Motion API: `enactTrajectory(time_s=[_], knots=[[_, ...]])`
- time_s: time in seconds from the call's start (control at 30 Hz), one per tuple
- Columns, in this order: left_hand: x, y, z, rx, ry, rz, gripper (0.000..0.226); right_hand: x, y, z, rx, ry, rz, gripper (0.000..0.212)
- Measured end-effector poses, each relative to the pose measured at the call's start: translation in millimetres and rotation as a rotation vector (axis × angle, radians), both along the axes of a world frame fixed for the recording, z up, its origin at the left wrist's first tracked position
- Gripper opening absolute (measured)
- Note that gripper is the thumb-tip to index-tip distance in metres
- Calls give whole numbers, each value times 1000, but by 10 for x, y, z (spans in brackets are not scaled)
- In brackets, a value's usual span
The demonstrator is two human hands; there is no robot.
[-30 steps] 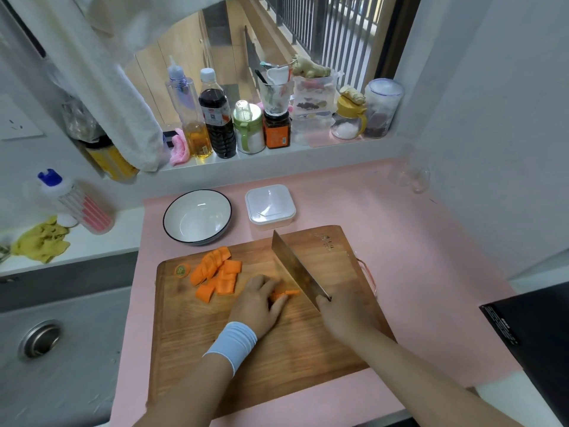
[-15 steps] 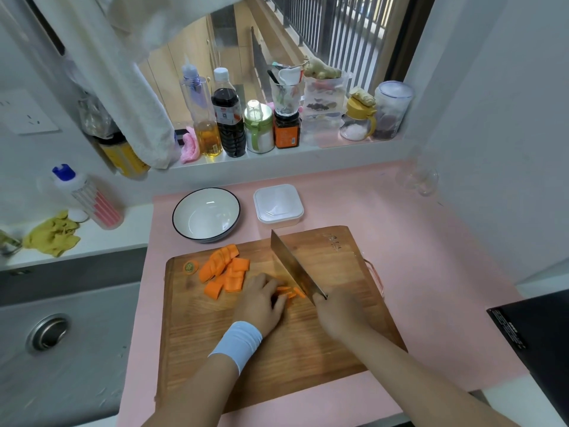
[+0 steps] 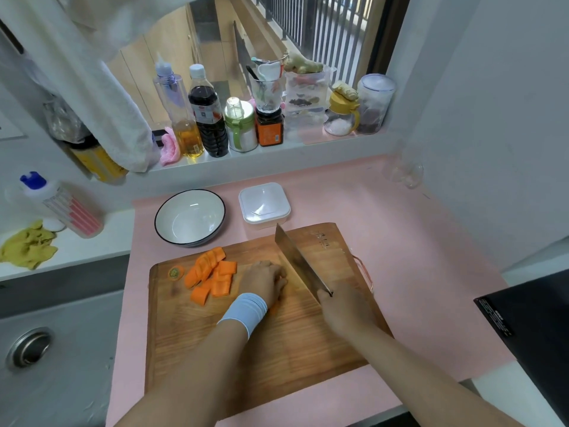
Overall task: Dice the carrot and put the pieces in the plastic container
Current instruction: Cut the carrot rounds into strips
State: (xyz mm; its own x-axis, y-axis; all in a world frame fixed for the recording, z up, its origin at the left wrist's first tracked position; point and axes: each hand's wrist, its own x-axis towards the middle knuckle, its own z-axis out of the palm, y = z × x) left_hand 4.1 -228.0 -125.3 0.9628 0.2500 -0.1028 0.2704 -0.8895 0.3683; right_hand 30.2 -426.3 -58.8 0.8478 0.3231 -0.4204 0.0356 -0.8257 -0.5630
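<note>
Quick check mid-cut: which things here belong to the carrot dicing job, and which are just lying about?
In the job: carrot pieces, knife, cutting board, plastic container, left hand, right hand.

Lying about: bowl, sill bottles, yellow cloth, sink.

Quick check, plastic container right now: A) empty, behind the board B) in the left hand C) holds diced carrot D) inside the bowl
A: the plastic container sits empty on the pink mat beyond the cutting board, beside the bowl; the carrot pieces all lie on the board.
</note>
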Motion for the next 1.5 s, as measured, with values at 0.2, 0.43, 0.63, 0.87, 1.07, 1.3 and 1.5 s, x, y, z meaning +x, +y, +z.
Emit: enactTrajectory(time_s=[0.2,0.43,0.63,0.87,1.07,1.3,1.5], knots=[[-46,237,42,-112,82,27,14,-42,88,20,50,23,31,36],[-409,159,22,-238,18,52,39,-91,240,24,8,-20,96,34],[-526,25,-60,-203,-42,26,57,-80,279,21,-15,-10,124,35],[-820,109,-218,-108,-174,-21,35,-74,281,0,-29,0,120,33],[-687,45,-139,-215,-167,18,22,-79,284,-1,-36,-16,130,31],[-732,122,-236,-164,-226,26,37,-88,234,-9,-24,-18,139,29],[-617,197,-199,-261,-175,-62,41,-110,237,-10,-35,-21,159,29]])
